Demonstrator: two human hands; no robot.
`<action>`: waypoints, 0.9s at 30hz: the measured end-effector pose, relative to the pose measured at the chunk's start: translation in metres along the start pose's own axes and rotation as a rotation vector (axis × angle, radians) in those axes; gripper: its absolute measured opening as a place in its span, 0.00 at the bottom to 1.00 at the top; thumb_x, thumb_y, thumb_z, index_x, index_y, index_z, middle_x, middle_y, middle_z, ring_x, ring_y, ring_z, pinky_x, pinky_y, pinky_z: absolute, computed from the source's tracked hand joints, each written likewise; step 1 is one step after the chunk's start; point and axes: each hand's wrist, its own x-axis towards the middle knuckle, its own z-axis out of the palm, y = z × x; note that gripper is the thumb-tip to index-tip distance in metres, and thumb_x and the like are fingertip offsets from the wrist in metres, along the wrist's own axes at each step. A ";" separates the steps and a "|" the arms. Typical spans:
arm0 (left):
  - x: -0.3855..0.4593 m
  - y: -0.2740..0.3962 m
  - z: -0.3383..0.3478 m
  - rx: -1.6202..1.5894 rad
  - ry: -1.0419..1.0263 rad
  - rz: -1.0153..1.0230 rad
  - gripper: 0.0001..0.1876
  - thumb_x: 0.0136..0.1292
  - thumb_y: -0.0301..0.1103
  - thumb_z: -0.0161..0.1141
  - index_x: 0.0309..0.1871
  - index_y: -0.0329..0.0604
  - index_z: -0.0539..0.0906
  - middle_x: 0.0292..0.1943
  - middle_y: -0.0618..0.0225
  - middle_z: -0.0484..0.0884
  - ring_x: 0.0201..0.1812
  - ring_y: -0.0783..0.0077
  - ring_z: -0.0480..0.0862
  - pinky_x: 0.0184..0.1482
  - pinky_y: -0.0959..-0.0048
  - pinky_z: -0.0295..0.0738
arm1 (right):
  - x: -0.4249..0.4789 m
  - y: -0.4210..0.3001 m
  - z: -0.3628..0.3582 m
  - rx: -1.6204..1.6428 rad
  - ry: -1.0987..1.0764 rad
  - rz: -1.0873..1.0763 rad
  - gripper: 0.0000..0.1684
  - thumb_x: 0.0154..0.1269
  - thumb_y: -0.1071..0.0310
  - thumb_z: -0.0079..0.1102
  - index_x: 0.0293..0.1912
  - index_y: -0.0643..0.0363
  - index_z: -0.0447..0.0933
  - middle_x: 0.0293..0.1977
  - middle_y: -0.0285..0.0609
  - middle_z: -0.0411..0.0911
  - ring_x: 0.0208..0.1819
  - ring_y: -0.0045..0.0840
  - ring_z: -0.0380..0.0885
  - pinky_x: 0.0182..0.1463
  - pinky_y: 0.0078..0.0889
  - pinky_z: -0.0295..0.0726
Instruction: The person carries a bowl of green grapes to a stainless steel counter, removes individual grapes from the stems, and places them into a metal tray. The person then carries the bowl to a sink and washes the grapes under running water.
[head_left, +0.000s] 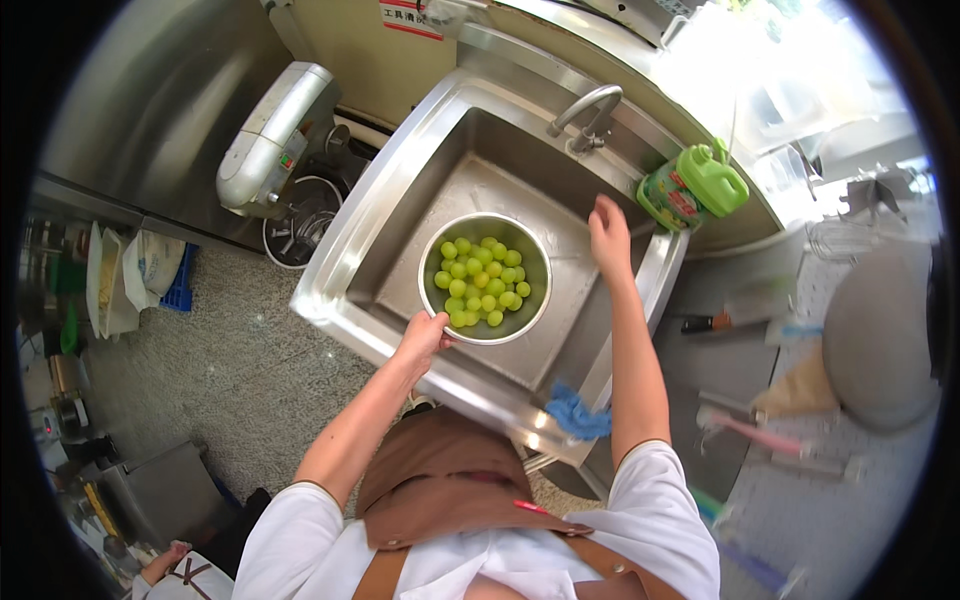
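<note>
My left hand (425, 339) grips the near-left rim of a round stainless steel bowl (538, 315), holding it over the sink. Green grapes (481, 279) lie loose inside the bowl. To the right, my right hand (609, 231) is raised above the right side of the sink basin (480, 187) and touches neither the bowl nor the tap; its fingers look loosely bent, and no object shows in it. A curved metal faucet (596, 101) stands at the back edge of the sink, beyond the bowl.
A green detergent jug (694, 187) stands at the sink's right rear corner. A blue cloth (577, 412) lies on the near-right rim. Left of the sink is a stand mixer (277, 142). A knife (724, 322) rests on the right-hand counter. At lower left, part of another person (195, 577) shows.
</note>
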 end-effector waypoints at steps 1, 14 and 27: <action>0.031 0.005 0.009 0.037 -0.017 -0.024 0.09 0.65 0.28 0.50 0.40 0.36 0.80 0.30 0.66 0.83 0.28 0.78 0.79 0.27 0.79 0.69 | 0.048 0.016 0.006 -0.143 0.051 -0.084 0.26 0.67 0.72 0.53 0.63 0.69 0.69 0.60 0.56 0.74 0.61 0.44 0.74 0.65 0.39 0.72; 0.333 0.013 0.054 -0.081 0.052 -0.073 0.11 0.70 0.29 0.48 0.49 0.38 0.78 0.38 0.66 0.83 0.30 0.77 0.79 0.30 0.77 0.72 | 0.168 0.132 0.073 -0.714 0.162 -0.292 0.23 0.62 0.76 0.53 0.57 0.69 0.72 0.57 0.53 0.73 0.59 0.47 0.70 0.64 0.45 0.69; 0.418 0.022 0.022 -0.040 0.052 -0.134 0.11 0.70 0.29 0.50 0.52 0.40 0.78 0.37 0.66 0.85 0.32 0.75 0.83 0.31 0.77 0.74 | 0.177 0.120 0.278 1.388 -0.174 1.108 0.13 0.77 0.61 0.47 0.34 0.55 0.69 0.22 0.35 0.67 0.23 0.22 0.65 0.27 0.24 0.65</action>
